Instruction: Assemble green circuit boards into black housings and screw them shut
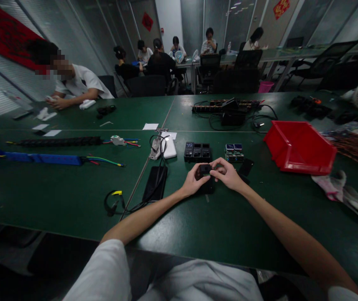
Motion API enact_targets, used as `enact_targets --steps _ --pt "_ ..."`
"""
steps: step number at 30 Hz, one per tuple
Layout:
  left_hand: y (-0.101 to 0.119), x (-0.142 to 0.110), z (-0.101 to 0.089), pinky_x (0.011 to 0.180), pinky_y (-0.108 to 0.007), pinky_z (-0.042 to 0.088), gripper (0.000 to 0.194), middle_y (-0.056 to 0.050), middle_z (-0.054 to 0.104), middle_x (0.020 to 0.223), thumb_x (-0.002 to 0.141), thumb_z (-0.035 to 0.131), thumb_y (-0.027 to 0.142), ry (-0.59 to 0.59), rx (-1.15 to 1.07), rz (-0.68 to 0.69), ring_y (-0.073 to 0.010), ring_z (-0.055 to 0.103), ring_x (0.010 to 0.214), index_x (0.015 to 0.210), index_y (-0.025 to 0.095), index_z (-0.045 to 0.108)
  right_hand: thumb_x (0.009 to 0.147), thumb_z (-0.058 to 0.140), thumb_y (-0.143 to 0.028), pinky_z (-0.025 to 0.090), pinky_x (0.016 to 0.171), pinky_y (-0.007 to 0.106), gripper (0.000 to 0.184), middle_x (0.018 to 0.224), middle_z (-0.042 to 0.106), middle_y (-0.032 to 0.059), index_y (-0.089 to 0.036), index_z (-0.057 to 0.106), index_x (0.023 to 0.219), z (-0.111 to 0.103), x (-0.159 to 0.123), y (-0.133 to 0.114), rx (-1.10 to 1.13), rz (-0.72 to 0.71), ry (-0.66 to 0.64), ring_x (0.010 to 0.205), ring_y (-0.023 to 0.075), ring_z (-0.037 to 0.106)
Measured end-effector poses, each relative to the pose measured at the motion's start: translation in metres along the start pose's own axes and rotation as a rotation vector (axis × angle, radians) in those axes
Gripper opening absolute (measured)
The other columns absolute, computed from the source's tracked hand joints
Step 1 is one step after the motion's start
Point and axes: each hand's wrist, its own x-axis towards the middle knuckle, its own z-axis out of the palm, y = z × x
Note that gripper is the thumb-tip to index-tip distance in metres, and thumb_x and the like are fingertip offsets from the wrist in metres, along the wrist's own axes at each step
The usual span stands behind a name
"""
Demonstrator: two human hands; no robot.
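Note:
Between my two hands is a small black plastic housing (205, 169) with a strip of green on its near side. My left hand (194, 180) grips it from the left, thumb along the near edge. From the right, my right hand (226, 174) pinches its other side with thumb and forefinger. Just beyond them stands a group of black housings (197, 151) in a row. Small circuit modules with screens (234, 152) lie to the right of that row. Black flat pieces (246, 167) rest beside my right hand, and another dark piece is partly hidden under my hands.
A red bin (301, 150) stands at the right, with a glove (332, 186) near it. A black phone-like slab (154, 184), cables and a white power bank (169, 147) lie left. Blue power strips (44, 158) are farther left. A person (75, 81) sits across the table.

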Motion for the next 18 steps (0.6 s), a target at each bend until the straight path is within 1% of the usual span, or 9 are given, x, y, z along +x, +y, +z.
enact_targets --steps 5,7,9,11,13,15,18 --pt "-0.003 0.001 0.000 0.100 -0.040 0.043 0.054 -0.011 0.056 0.123 0.077 0.066 0.041 -0.007 -0.019 -0.020 -0.0217 0.056 0.113 0.121 0.018 0.045 0.076 0.068 -0.040 0.050 0.049 0.025 0.030 0.103 0.056 0.0034 -0.021 0.051 0.090 0.001 0.000 0.003 0.009 0.005 0.021 0.056 0.0076 0.056" --pt "-0.006 0.002 0.000 0.098 -0.040 0.045 0.057 -0.011 0.056 0.123 0.075 0.068 0.040 -0.010 -0.048 -0.049 -0.0214 0.058 0.111 0.122 0.019 0.044 0.075 0.069 -0.040 0.051 0.052 0.026 0.031 0.104 0.057 0.0039 -0.021 0.050 0.091 0.000 0.001 0.007 0.013 0.006 0.047 0.058 0.0089 0.057" --pt "-0.009 0.002 -0.001 0.094 -0.041 0.048 0.061 -0.011 0.058 0.120 0.072 0.072 0.039 -0.038 -0.099 -0.110 -0.0210 0.061 0.105 0.122 0.019 0.043 0.074 0.070 -0.040 0.053 0.058 0.028 0.032 0.102 0.059 0.0045 -0.022 0.050 0.091 -0.001 0.003 0.011 0.005 -0.001 0.107 0.065 0.0116 0.059" --pt "-0.013 0.002 -0.001 0.090 -0.042 0.050 0.065 -0.012 0.059 0.117 0.068 0.075 0.038 -0.089 -0.144 -0.187 -0.0210 0.064 0.099 0.121 0.018 0.042 0.074 0.071 -0.040 0.054 0.067 0.030 0.032 0.098 0.061 0.0048 -0.022 0.050 0.090 -0.004 0.006 0.015 -0.001 -0.016 0.202 0.074 0.0145 0.061" --pt "-0.015 0.003 -0.002 0.090 -0.042 0.050 0.067 -0.012 0.061 0.114 0.066 0.077 0.038 -0.123 -0.152 -0.231 -0.0211 0.065 0.096 0.120 0.017 0.043 0.074 0.071 -0.040 0.054 0.073 0.032 0.032 0.094 0.062 0.0046 -0.022 0.049 0.088 -0.008 0.008 0.018 0.012 -0.018 0.281 0.080 0.0164 0.061" --pt "-0.015 0.004 -0.003 0.091 -0.042 0.048 0.065 -0.012 0.062 0.113 0.067 0.076 0.039 -0.121 -0.134 -0.227 -0.0207 0.064 0.097 0.119 0.016 0.044 0.074 0.070 -0.042 0.054 0.076 0.033 0.032 0.093 0.062 0.0044 -0.022 0.049 0.088 -0.010 0.010 0.019 0.039 0.002 0.315 0.084 0.0179 0.062" --pt "-0.014 0.006 -0.004 0.092 -0.040 0.047 0.059 -0.011 0.062 0.111 0.072 0.071 0.043 -0.066 -0.091 -0.187 -0.0205 0.062 0.098 0.118 0.014 0.047 0.075 0.068 -0.043 0.055 0.073 0.033 0.032 0.094 0.062 0.0037 -0.024 0.050 0.091 -0.009 0.011 0.018 0.087 0.042 0.320 0.085 0.0189 0.063"
